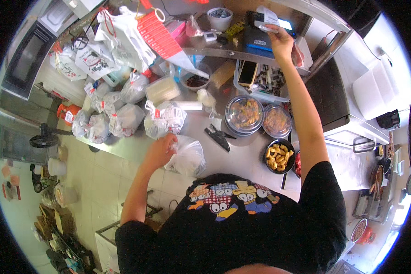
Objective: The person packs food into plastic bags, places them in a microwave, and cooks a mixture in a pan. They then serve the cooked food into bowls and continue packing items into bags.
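Observation:
My right hand (281,40) is raised over the back shelf, holding a white paper slip (268,28) between thumb and fingers. Close behind the slip is a black and blue receipt printer (258,42). Down at the counter's front edge, my left hand (160,152) grips the gathered top of a white plastic bag (187,158); its contents are hidden. Just beyond stands a tied plastic bag (165,120) with a printed slip on it. A black stapler (218,137) lies to the right of the bags.
Lidded food bowls (244,114) stand right of the stapler, near an uncovered black bowl of fried food (279,156). Several tied bags (126,120) crowd the counter's left. A red-and-white label strip (161,36) hangs from above. A phone (248,73) rests in a clear bin (272,97).

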